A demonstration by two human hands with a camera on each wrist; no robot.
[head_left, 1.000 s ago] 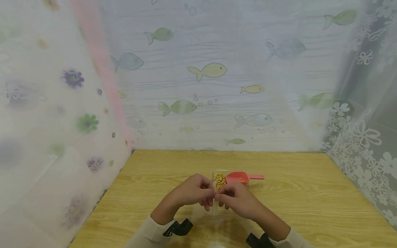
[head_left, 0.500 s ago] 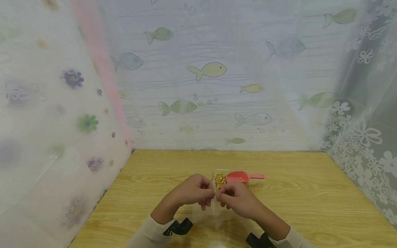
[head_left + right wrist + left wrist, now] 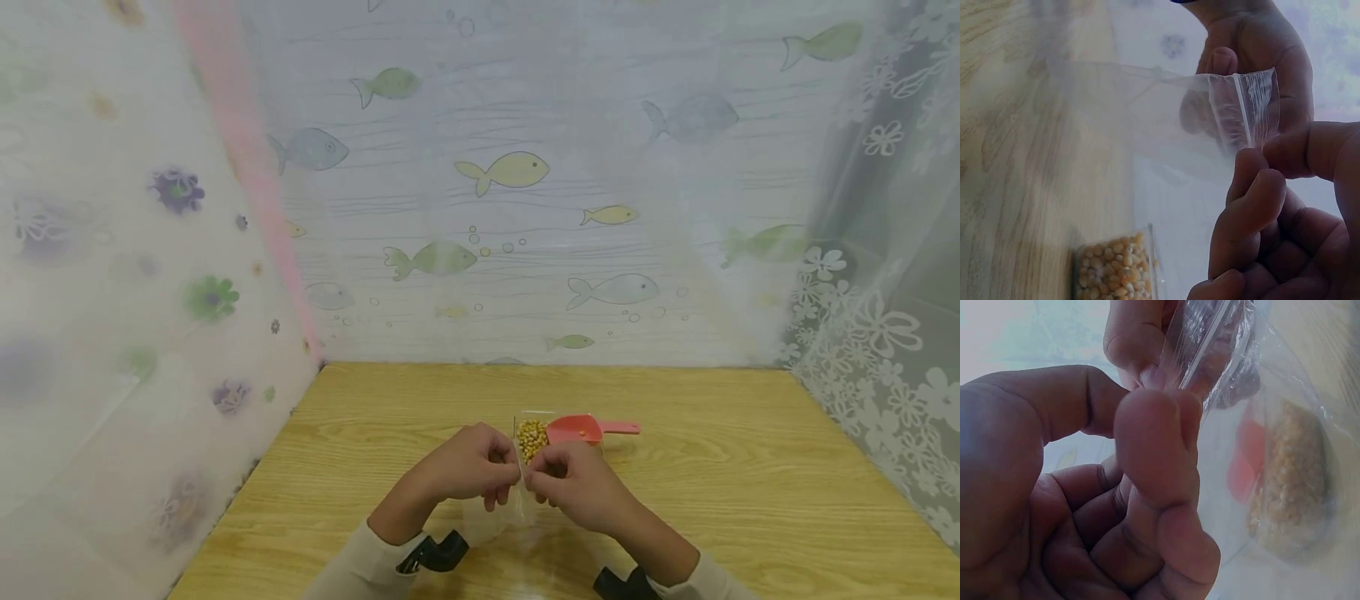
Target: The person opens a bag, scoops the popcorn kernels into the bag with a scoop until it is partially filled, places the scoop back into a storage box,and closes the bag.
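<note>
A clear zip-lock bag [image 3: 1166,119] hangs between my two hands, its zip strip uppermost. My left hand [image 3: 467,467] pinches one end of the bag's top edge between thumb and fingers. At the other end, my right hand [image 3: 579,483] pinches the zip strip with thumb and forefinger. In the left wrist view the fingertips of both hands lie close together along the strip. Just beyond the hands stands a clear box [image 3: 1153,250] with corn kernels [image 3: 532,437] in it. A red scoop [image 3: 576,428] lies across the box's right part, handle pointing right.
Everything stands on a wood-grain table [image 3: 375,400]. Sheer curtains with fish and flower prints [image 3: 480,208] hang behind it and along both sides. Dark wrist-worn mounts [image 3: 442,551] sit at both cuffs.
My fingertips have moved slightly apart along the bag's top, and the bag below them has shifted a little. The box and scoop stay where they were.
</note>
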